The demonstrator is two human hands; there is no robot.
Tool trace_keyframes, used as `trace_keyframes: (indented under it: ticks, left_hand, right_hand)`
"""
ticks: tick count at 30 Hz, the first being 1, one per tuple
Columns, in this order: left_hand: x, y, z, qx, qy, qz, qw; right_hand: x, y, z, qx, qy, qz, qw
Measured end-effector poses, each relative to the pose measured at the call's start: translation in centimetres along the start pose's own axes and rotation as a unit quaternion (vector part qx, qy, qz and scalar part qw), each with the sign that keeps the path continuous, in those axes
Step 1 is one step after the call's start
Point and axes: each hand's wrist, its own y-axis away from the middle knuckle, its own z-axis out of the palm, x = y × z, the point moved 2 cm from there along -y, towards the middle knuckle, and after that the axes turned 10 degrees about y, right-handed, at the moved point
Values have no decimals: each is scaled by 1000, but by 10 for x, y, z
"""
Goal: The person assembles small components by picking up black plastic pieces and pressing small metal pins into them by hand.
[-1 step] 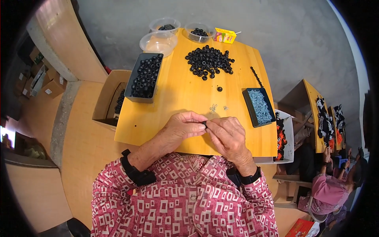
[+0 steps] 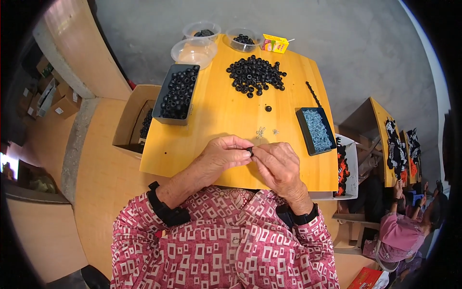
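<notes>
Pinching a black piece (image 2: pixel 250 151) between them, left hand (image 2: pixel 222 158) and right hand (image 2: pixel 278 164) meet left of the smaller tray (image 2: pixel 304 135); the piece's axis is unclear.

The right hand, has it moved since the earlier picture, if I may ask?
No, not visibly: the right hand keeps its place below and left of the tray of blue bits.

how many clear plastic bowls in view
3: a clear bowl beyond the dark grey bin, another behind that bowl, a third left of the yellow carton. Any nested ones would be hidden.
</notes>
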Motion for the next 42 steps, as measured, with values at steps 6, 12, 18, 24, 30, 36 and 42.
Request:
trace_keyframes:
  ticks: [6, 12, 18, 24, 30, 36, 42]
  left_hand:
    - [-1, -1, -1, 2, 45, 7, 999]
    - [-4, -1, 0, -13, -19, 0, 1000]
    - [-4, -2, -3, -6, -22, -2, 1000]
    - [5, 3, 5, 20, 13, 22, 999]
    - [7, 3, 7, 2, 31, 5, 1000]
    - [11, 6, 13, 4, 48, 35, 998]
    - [13, 5, 10, 4, 59, 43, 997]
  right_hand:
    - [2, 0, -3, 20, -49, 55, 997]
    - [-2, -2, -1, 0, -22, 15, 1000]
    - [-1, -6, -3, -16, -49, 35, 998]
    - [33, -40, -28, -34, 7, 57, 998]
    - [99, -90, -3, -67, 33, 119, 990]
    - [139, -118, 51, -143, 114, 94, 979]
    - [158, -114, 88, -195, 130, 130, 964]
